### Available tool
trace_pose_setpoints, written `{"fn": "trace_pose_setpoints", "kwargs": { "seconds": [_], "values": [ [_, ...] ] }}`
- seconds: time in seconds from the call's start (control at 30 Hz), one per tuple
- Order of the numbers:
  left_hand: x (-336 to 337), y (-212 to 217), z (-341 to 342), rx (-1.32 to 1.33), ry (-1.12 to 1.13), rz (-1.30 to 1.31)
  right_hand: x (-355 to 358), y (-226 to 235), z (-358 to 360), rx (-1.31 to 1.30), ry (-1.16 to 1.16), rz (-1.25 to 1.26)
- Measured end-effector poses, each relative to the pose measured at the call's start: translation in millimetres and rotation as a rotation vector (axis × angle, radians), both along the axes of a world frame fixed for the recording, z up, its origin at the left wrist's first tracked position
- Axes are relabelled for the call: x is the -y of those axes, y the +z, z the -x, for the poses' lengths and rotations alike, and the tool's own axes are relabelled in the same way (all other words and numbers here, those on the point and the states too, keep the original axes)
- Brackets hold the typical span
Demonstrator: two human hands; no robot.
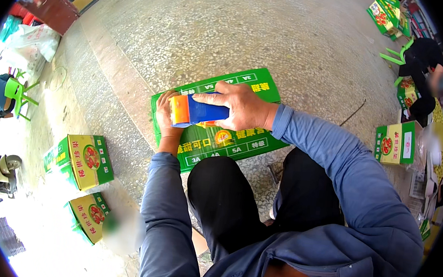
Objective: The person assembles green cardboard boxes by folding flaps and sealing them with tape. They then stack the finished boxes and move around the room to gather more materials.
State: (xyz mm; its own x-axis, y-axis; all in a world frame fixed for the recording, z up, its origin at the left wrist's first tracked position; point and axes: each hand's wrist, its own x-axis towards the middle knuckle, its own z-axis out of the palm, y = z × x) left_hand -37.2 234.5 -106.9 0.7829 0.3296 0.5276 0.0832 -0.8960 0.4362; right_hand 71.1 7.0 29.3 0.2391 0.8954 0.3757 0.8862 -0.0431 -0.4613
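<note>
A green carton with yellow and white print lies in front of my knees. Above it my right hand grips a tape dispenser, blue along its body and orange-yellow at the left end. My right fingers wrap its blue part from the right. My left hand rests at the carton's left end, fingers stretched upward along the surface. The dispenser's orange end hides part of that hand. Whether tape is stuck to the carton cannot be made out.
Two green-and-yellow cartons stand on the left floor. Another carton is at the right, near a person in black by a green stool. A second green stool and a white sack are far left.
</note>
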Motion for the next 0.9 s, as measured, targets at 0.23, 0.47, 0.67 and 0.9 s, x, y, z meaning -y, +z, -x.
{"fn": "trace_pose_setpoints", "kwargs": {
  "seconds": [0.23,0.47,0.67,0.9],
  "values": [
    [-10.7,2.0,9.6,0.127,0.202,0.699,-27.8,-20.1,6.9,0.094,0.067,0.006],
    [8.6,58.3,34.9,0.039,-0.077,1.823,-24.2,-18.0,5.0,0.060,0.074,0.069],
    [31.0,81.2,65.4,-0.016,-0.085,1.966,-29.7,-13.8,11.8,0.101,0.078,0.074],
    [21.6,50.3,59.3,0.100,0.223,1.237,-40.7,2.8,19.3,0.165,0.095,0.178]
  ]
}}
